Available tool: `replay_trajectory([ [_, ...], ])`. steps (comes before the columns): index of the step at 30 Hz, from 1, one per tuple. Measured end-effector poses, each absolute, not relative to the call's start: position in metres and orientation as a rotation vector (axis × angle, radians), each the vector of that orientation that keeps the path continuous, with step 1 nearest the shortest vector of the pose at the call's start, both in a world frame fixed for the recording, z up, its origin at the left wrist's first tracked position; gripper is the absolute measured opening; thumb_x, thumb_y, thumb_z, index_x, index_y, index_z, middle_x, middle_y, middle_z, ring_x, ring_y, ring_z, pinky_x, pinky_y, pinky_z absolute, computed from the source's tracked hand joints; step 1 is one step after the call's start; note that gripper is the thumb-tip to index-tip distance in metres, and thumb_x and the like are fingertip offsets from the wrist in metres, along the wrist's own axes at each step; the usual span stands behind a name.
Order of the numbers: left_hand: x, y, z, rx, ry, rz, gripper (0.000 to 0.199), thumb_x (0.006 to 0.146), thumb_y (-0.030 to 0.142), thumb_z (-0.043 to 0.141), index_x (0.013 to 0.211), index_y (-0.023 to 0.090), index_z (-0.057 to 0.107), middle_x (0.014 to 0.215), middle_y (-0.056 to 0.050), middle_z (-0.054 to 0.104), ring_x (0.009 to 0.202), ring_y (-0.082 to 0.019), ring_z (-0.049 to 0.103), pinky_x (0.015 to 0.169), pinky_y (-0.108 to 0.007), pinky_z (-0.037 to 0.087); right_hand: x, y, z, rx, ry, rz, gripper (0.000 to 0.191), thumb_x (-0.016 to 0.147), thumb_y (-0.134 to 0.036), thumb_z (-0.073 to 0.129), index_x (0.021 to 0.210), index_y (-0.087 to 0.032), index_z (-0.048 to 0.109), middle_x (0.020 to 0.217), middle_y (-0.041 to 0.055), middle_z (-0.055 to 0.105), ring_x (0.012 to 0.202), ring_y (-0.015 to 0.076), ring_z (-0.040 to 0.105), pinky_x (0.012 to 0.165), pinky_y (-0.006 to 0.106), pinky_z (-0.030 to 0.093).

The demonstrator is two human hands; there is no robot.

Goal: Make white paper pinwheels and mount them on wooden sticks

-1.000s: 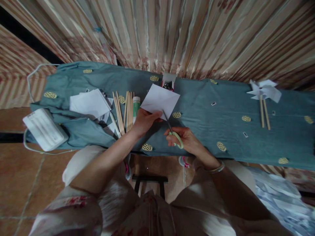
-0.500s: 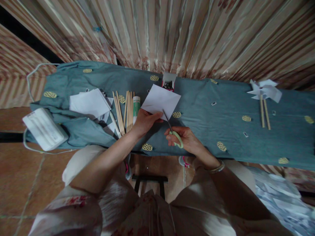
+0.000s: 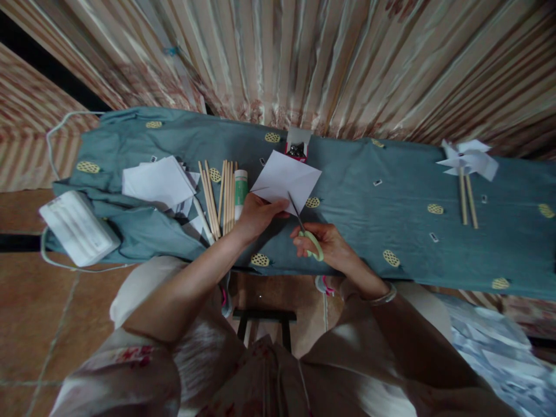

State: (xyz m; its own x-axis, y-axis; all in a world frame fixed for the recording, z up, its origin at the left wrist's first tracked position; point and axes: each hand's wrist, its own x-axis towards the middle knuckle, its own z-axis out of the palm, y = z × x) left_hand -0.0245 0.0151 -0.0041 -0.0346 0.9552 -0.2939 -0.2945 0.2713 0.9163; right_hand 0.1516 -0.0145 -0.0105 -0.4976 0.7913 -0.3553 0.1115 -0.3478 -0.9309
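Note:
My left hand (image 3: 258, 215) pinches a square sheet of white paper (image 3: 289, 175) at its near left edge, thumb on top. A short slit shows at the sheet's left corner. My right hand (image 3: 324, 242) grips scissors (image 3: 313, 245) with pale green handles, fingers in the loops. Their dark blades lie at the near corner of the paper, pointing up and left toward its middle. Just beyond the sheet stands a small open box (image 3: 297, 149) with dark shiny bits inside. Left of my left hand lies a green and white glue stick (image 3: 240, 191).
Wooden sticks (image 3: 227, 197) lie left of the glue stick, beside a stack of white paper (image 3: 158, 180). A white box-shaped device (image 3: 79, 227) with a cable sits at the left end. Paper pinwheels (image 3: 468, 159) on sticks rest far right on the teal tablecloth (image 3: 356, 191).
The paper has shifted very slightly to the right and turned a little in my left hand, and the slit at its left corner now shows. The scissors stay at the near corner.

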Motion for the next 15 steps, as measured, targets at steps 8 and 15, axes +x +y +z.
replay_trajectory([
  [8, -0.0251, 0.0140, -0.0071, 0.775, 1.153, 1.164, 0.017, 0.060, 0.023, 0.080, 0.064, 0.014, 0.067, 0.066, -0.001, 0.067, 0.055, -0.009, 0.059, 0.054, -0.023, 0.056, 0.1517, -0.0144, -0.0081, -1.230, -1.399, 1.891, 0.045, 0.067, -0.061, 0.080, 0.076, -0.019, 0.066, 0.053, -0.0033, 0.061, 0.048, 0.0098, 0.053, 0.047, 0.023, 0.044],
  [15, -0.0244, 0.0136, -0.0102, 0.769, 1.187, 1.156, 0.017, 0.061, 0.022, 0.080, 0.059, 0.014, 0.065, 0.061, 0.000, 0.065, 0.052, -0.010, 0.058, 0.051, -0.023, 0.055, 0.1509, -0.0144, -0.0104, -1.217, -1.391, 1.893, 0.043, 0.067, -0.059, 0.081, 0.075, -0.019, 0.066, 0.053, -0.0035, 0.061, 0.048, 0.0098, 0.052, 0.048, 0.024, 0.044],
])
